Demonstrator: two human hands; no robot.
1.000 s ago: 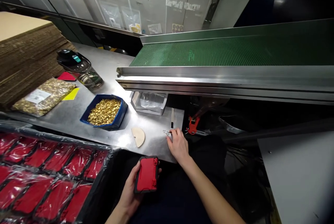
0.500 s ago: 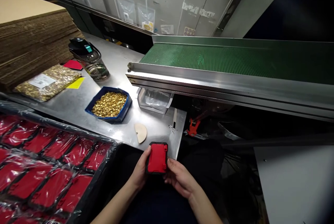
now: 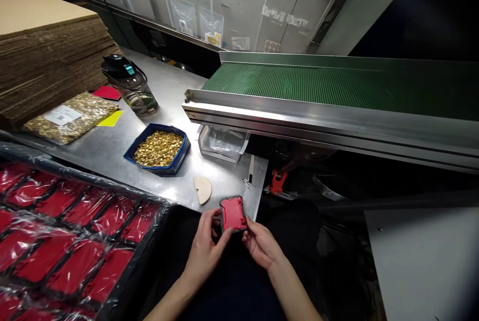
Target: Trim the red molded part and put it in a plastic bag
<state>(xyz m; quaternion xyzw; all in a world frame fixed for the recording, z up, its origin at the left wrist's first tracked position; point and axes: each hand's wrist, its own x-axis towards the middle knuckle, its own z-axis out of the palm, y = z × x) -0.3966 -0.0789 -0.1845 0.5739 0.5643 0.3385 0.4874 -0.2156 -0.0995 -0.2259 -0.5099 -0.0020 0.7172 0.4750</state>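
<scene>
A small red case with black edges (image 3: 233, 213) is held between my two hands over the near edge of the metal table. My left hand (image 3: 206, 239) grips its left side, the thumb at the lower edge and the fingers along the left. My right hand (image 3: 263, 244) pinches its lower right corner. Beyond the case lies a pale half-round piece (image 3: 202, 190) with a small notch. A blue tray (image 3: 179, 161) full of small gold-coloured pieces stands farther back on the left.
At left, a plastic-lined crate (image 3: 149, 241) holds rows of red cases. A green conveyor belt (image 3: 292, 81) runs across the right. Also on the table are a water bottle (image 3: 136, 92), a clear bin (image 3: 223, 144), a knife (image 3: 251, 169) and a bag of gold pieces (image 3: 75, 116).
The red case has moved slightly up and right and tilted. My left hand has shifted its grip, with the thumb now at the lower edge.
</scene>
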